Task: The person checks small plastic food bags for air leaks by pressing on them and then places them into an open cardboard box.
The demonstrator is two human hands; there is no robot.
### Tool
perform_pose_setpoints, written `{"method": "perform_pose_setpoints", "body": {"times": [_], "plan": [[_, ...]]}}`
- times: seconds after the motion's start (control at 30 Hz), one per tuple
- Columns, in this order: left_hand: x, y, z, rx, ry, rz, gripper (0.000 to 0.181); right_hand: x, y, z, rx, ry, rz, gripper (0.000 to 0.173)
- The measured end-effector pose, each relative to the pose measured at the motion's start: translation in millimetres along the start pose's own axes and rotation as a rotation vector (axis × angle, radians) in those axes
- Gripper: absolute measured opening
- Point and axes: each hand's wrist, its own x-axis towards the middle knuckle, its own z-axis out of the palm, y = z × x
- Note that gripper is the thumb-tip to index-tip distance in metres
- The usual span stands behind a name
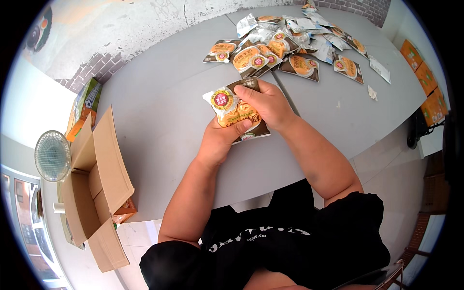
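Note:
Between my two hands is a plastic food pouch (232, 112), orange and brown with a round red and yellow badge, held above the grey table (163, 119). My left hand (221, 139) grips its lower left part, thumb across the front. At the upper right edge, my right hand (272, 103) pinches it with the thumb on top. The fingers behind the pouch are hidden. Beyond my hands lies a heap of similar pouches (250, 59), some showing printed fronts, others silvery white backs (322, 49).
An open cardboard box (112, 163) with raised flaps stands at the table's left end. Behind it are a green printed carton (88, 98) and a fan (53, 156). Orange cartons (424, 76) are stacked off the right side. A crumpled white scrap (372, 93) lies on the table.

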Motion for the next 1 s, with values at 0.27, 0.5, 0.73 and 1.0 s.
{"method": "perform_pose_setpoints", "body": {"times": [0.27,0.5,0.73,1.0], "plan": [[1,0,-2,-0.001,0.013,-0.035,0.037,7,7,-8,0.097,0.054,0.071,0.047],[0,-1,-6,-0.047,0.053,-0.03,0.037,6,5,-7,0.172,-0.123,0.043,0.043],[0,-3,-8,-0.056,0.027,-0.028,0.034,-2,-5,-1,0.045,-0.136,0.141,0.04],[1,-1,-7,-0.041,-0.008,-0.032,0.033,1,0,-2,0.047,-0.151,0.118,0.034]]}}
